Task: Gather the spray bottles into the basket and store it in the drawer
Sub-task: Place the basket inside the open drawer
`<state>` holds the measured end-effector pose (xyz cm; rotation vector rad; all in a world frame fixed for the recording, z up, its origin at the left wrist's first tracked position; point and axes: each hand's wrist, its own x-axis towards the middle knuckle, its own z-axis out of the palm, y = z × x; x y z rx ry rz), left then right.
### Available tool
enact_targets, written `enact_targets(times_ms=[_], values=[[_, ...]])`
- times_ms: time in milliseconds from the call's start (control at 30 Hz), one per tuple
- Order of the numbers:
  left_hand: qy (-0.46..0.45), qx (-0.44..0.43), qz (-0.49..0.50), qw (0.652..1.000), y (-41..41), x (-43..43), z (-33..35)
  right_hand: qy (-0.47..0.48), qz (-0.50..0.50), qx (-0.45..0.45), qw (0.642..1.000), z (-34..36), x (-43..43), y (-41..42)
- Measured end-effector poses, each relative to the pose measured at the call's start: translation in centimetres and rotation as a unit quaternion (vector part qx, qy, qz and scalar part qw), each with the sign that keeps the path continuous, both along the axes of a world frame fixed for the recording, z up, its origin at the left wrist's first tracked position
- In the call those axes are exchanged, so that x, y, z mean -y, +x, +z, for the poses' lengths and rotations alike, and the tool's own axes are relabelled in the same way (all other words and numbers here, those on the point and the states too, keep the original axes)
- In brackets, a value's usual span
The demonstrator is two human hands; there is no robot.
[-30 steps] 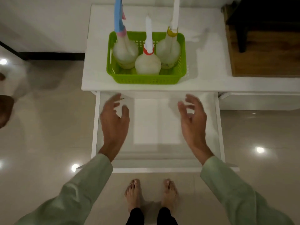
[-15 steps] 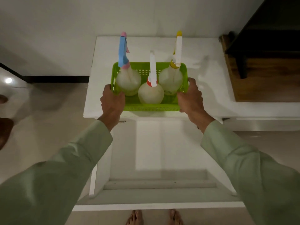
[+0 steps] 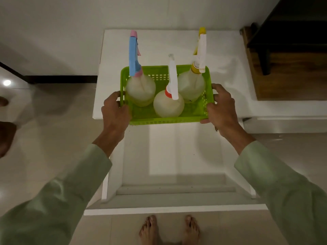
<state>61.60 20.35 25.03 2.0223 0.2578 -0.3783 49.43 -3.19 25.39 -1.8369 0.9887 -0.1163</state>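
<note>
Nearest us lies one open drawer, our two feet before it. Beyond it, our left hand and right hand clasp the ends of one basket at the cabinet edge, above the drawer's far end. Three bottles stand upright inside the basket.

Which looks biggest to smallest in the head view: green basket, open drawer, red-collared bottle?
1. Open drawer
2. Green basket
3. Red-collared bottle, which stands inside the basket

The drawer lies nearer the camera, which may enlarge it.
</note>
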Motion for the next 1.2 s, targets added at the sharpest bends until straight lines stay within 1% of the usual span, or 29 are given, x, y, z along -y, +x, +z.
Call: enact_targets(times_ms=[100, 233, 367, 467, 567, 700, 867, 1067, 1200], values=[[-0.022, -0.007, -0.016, 1.0, -3.0, -1.7, 0.3, 0.001, 0.007, 0.007, 1.0, 0.7, -0.5, -3.0], [-0.045, -0.008, -0.036, 0.998, -7.3, -3.9, -0.2, 0.031, 0.007, 0.011, 0.999, 0.8, -1.9, -7.5], [-0.048, -0.021, -0.056, 0.997, -11.5, -6.0, -1.8, 0.049, -0.003, 0.011, 0.999, 0.0, -3.6, -12.0], [-0.043, -0.049, -0.073, 0.995, -14.1, -7.1, -3.4, 0.045, -0.015, -0.018, 0.999, -1.2, -4.6, -14.5], [-0.036, -0.083, -0.082, 0.992, -15.9, -7.8, -5.3, 0.026, -0.005, -0.047, 0.999, -3.1, -5.3, -16.5], [-0.034, -0.109, -0.09, 0.989, -16.9, -8.0, -8.1, 0.017, -0.008, -0.072, 0.997, -5.7, -5.6, -17.8], [-0.021, -0.126, -0.093, 0.987, -16.7, -7.1, -12.3, 0.008, -0.013, -0.082, 0.997, -9.5, -6.0, -18.6], [-0.009, -0.152, -0.101, 0.983, -16.4, -6.5, -16.6, 0.024, -0.042, -0.114, 0.992, -14.4, -5.4, -18.1], [0.03, -0.151, -0.099, 0.983, -16.2, -5.9, -19.3, 0.038, -0.05, -0.124, 0.99, -17.0, -5.3, -17.6]])
